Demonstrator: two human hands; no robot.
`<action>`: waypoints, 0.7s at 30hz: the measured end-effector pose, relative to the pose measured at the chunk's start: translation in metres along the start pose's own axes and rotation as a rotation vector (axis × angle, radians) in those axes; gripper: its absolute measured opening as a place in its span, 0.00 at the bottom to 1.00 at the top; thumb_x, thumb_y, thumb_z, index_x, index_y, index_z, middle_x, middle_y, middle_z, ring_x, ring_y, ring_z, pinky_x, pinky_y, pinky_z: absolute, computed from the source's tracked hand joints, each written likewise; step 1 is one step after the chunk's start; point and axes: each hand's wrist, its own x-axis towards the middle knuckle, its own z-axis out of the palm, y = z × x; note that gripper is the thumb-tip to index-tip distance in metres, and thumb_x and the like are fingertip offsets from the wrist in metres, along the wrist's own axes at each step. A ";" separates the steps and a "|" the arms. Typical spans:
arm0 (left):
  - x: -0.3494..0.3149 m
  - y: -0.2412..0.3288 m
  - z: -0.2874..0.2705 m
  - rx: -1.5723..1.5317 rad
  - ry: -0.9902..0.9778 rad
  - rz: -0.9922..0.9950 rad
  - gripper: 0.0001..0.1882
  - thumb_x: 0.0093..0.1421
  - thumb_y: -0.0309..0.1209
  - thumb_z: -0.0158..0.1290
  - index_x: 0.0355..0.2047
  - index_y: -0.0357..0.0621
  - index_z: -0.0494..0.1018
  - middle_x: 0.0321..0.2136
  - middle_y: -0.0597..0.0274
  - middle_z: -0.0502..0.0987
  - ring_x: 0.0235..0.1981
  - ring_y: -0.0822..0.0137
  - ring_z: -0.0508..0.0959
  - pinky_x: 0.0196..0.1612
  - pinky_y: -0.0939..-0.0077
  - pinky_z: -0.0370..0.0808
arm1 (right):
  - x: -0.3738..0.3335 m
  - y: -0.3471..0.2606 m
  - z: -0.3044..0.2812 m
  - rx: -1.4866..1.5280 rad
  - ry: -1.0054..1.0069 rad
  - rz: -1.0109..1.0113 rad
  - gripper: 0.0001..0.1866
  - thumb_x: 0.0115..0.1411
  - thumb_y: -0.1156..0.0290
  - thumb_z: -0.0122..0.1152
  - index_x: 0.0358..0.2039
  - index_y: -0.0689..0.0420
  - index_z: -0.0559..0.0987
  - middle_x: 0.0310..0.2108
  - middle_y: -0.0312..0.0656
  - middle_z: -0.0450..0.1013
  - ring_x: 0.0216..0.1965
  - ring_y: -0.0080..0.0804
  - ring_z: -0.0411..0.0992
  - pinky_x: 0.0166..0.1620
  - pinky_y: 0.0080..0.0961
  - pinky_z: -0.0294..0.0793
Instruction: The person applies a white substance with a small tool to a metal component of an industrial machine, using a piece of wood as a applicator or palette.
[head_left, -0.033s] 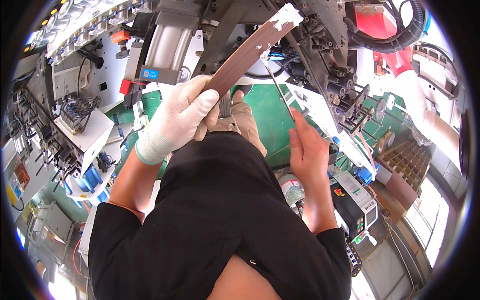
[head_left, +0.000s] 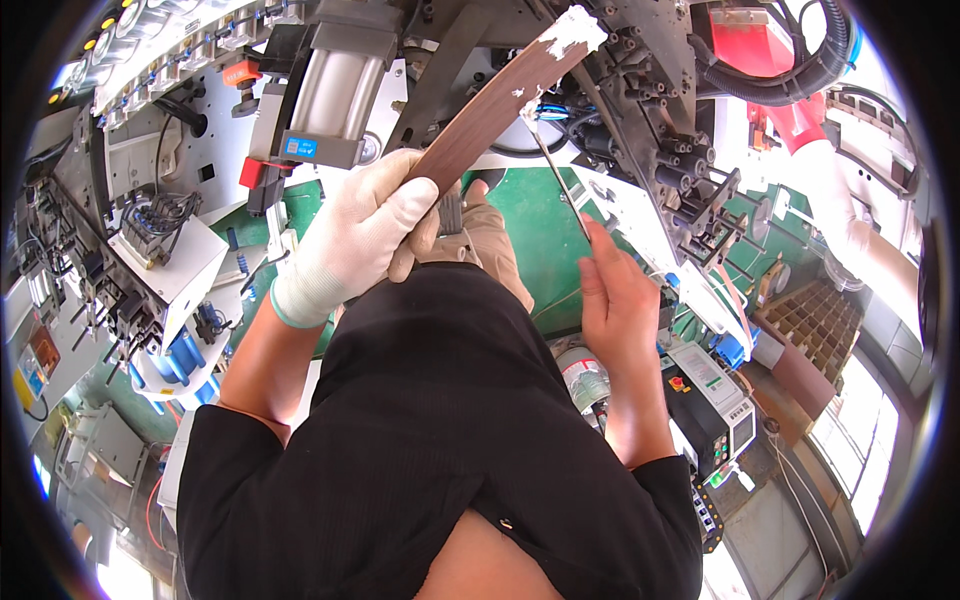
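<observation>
My left hand (head_left: 350,240), in a white knit glove, is closed around the lower end of a flat dark-brown wooden strip (head_left: 485,115). The strip slants up to the right, and thick white paste (head_left: 575,32) coats its far end. Smaller white smears lie along its right edge. A thin metal rod (head_left: 562,180) is pinched in the fingers of my bare right hand (head_left: 618,300). White paste clings to the rod's tip, which is at the strip's right edge; I cannot tell whether they touch.
Dark machinery with rods and bolts (head_left: 665,150) stands ahead. A grey cylinder (head_left: 335,90) is at the front left. A jar (head_left: 583,378) and a control box (head_left: 705,410) are beside my right forearm. At the far right a co-worker's white sleeve (head_left: 845,210) and red glove (head_left: 797,128) show.
</observation>
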 end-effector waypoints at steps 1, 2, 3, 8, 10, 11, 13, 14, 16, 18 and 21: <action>0.000 0.000 0.000 -0.043 0.008 -0.027 0.18 0.74 0.38 0.43 0.49 0.33 0.71 0.19 0.70 0.69 0.14 0.83 0.62 0.19 0.86 0.60 | 0.000 -0.001 -0.001 0.000 0.002 -0.004 0.22 0.64 0.73 0.60 0.60 0.48 0.77 0.25 0.44 0.73 0.22 0.45 0.72 0.27 0.37 0.72; 0.000 0.000 0.000 -0.085 0.016 -0.054 0.18 0.74 0.38 0.43 0.49 0.34 0.71 0.19 0.70 0.69 0.14 0.83 0.62 0.19 0.86 0.60 | -0.001 0.000 0.000 0.002 -0.007 -0.012 0.22 0.64 0.73 0.60 0.59 0.48 0.77 0.24 0.44 0.73 0.22 0.45 0.72 0.27 0.37 0.72; 0.000 0.000 0.000 -0.128 0.022 -0.080 0.18 0.74 0.38 0.43 0.49 0.34 0.71 0.19 0.70 0.69 0.13 0.82 0.61 0.19 0.86 0.59 | -0.001 0.000 0.000 0.003 -0.014 -0.020 0.22 0.64 0.73 0.60 0.59 0.48 0.77 0.24 0.44 0.73 0.22 0.45 0.72 0.27 0.37 0.72; 0.011 -0.012 -0.005 -0.121 0.015 -0.009 0.16 0.74 0.37 0.44 0.48 0.36 0.72 0.21 0.70 0.72 0.13 0.83 0.63 0.18 0.87 0.61 | 0.001 0.002 0.002 0.062 -0.010 -0.102 0.22 0.64 0.72 0.61 0.59 0.48 0.77 0.24 0.42 0.73 0.22 0.42 0.71 0.27 0.33 0.72; 0.013 -0.014 -0.005 -0.135 0.030 0.012 0.16 0.74 0.37 0.44 0.48 0.36 0.73 0.22 0.70 0.73 0.14 0.83 0.64 0.19 0.87 0.62 | 0.000 0.003 0.001 0.113 -0.032 -0.166 0.21 0.66 0.71 0.59 0.60 0.51 0.77 0.25 0.41 0.75 0.20 0.36 0.71 0.26 0.30 0.72; 0.013 -0.014 -0.006 -0.139 0.039 0.023 0.16 0.74 0.37 0.44 0.48 0.36 0.73 0.22 0.69 0.74 0.14 0.82 0.65 0.19 0.87 0.63 | -0.001 0.002 -0.002 0.252 -0.050 -0.047 0.21 0.67 0.70 0.58 0.60 0.54 0.76 0.26 0.40 0.76 0.20 0.32 0.70 0.26 0.28 0.71; 0.014 -0.012 -0.007 -0.129 0.073 0.054 0.17 0.75 0.38 0.44 0.49 0.35 0.72 0.22 0.69 0.73 0.14 0.82 0.66 0.19 0.87 0.63 | -0.001 -0.001 -0.009 0.526 -0.078 0.167 0.21 0.70 0.68 0.54 0.62 0.59 0.74 0.29 0.38 0.79 0.19 0.23 0.68 0.26 0.24 0.70; 0.014 -0.012 -0.006 -0.118 0.094 0.061 0.19 0.75 0.39 0.43 0.49 0.35 0.72 0.22 0.68 0.73 0.14 0.82 0.65 0.19 0.87 0.62 | 0.000 0.003 -0.010 0.595 -0.052 0.198 0.23 0.72 0.66 0.51 0.63 0.64 0.72 0.32 0.39 0.80 0.20 0.14 0.66 0.25 0.17 0.68; 0.014 -0.008 -0.011 -0.088 0.095 0.081 0.19 0.75 0.40 0.43 0.50 0.34 0.72 0.22 0.67 0.73 0.14 0.81 0.67 0.19 0.87 0.63 | -0.001 0.004 -0.018 0.698 -0.042 0.201 0.23 0.72 0.67 0.51 0.64 0.63 0.72 0.31 0.40 0.80 0.19 0.14 0.65 0.24 0.15 0.67; 0.018 -0.011 -0.016 -0.079 0.090 0.102 0.20 0.75 0.40 0.43 0.50 0.34 0.72 0.22 0.67 0.73 0.14 0.81 0.67 0.19 0.86 0.64 | 0.002 0.003 -0.025 0.756 -0.051 0.161 0.24 0.71 0.69 0.50 0.64 0.63 0.71 0.32 0.42 0.79 0.18 0.14 0.65 0.23 0.13 0.65; 0.018 -0.008 -0.016 -0.056 0.091 0.112 0.19 0.75 0.40 0.43 0.51 0.35 0.71 0.23 0.67 0.74 0.15 0.81 0.68 0.19 0.86 0.64 | 0.009 -0.003 -0.025 0.857 -0.158 0.093 0.24 0.71 0.69 0.50 0.64 0.64 0.71 0.33 0.42 0.79 0.17 0.14 0.65 0.23 0.13 0.66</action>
